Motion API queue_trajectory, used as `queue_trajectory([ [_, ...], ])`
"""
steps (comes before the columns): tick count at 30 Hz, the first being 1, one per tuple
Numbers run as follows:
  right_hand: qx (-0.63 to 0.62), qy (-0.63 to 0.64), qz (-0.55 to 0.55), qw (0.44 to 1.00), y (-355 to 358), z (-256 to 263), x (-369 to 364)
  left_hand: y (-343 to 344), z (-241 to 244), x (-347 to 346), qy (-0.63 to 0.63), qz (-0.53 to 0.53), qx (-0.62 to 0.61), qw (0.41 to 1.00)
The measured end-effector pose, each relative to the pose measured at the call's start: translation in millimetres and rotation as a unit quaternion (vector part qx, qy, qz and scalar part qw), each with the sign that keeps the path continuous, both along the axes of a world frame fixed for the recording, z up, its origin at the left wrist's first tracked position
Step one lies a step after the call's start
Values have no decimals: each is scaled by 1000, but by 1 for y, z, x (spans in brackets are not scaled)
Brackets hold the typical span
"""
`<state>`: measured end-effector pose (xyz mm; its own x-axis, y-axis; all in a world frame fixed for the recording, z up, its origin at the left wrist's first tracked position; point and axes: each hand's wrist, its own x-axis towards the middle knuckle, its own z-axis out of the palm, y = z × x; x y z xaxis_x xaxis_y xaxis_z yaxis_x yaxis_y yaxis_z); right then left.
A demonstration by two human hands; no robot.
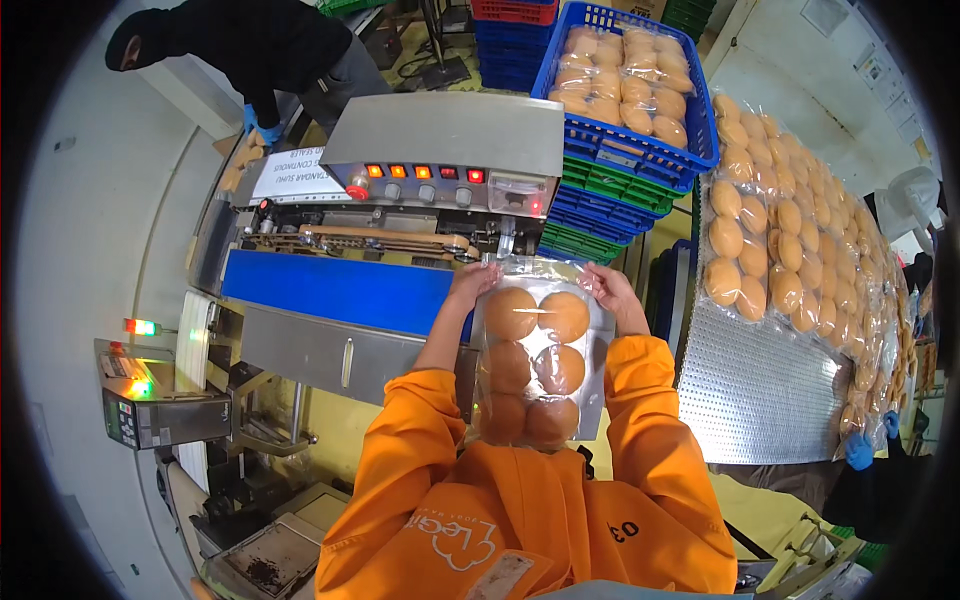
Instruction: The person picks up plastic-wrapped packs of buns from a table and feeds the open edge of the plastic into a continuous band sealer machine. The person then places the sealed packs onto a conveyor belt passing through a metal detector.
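A clear plastic bag of several round buns (534,367) lies upright before me on a metal plate. My left hand (476,280) pinches the top left corner of its open-looking edge, and my right hand (606,286) pinches the top right corner. The bag's top edge is stretched between them, close to the right end of a continuous band sealer (442,142) with lit orange and red switches. The sealer's blue conveyor belt (337,289) runs to the left of my left hand.
Bagged buns (787,225) cover much of a perforated metal table (757,397) at right. A blue crate (637,150) of bagged buns tops a crate stack behind the sealer. One gloved person (247,52) works at upper left, another's blue-gloved hand (859,451) is at lower right. A machine (161,420) stands at left.
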<state>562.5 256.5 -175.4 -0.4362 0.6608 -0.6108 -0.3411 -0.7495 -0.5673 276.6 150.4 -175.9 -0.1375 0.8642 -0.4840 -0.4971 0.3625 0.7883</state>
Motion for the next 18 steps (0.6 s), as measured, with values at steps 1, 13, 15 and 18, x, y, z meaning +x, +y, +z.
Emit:
queue_trajectory([
  [1, 8, -16, 3, 1000, 0, 4, 0, 0, 0, 2, 1, 4, -6, 1000],
  [13, 47, -81, -50, 994, -21, 20, 6, 1, -9, 33, -12, 89, -12, 996],
  [15, 63, -70, 7, 996, -18, 12, 7, 1, -15, 32, -14, 108, 1, 994],
  [18, 71, -91, -8, 993, -8, 3, 18, 3, -17, 38, -44, 99, 3, 994],
])
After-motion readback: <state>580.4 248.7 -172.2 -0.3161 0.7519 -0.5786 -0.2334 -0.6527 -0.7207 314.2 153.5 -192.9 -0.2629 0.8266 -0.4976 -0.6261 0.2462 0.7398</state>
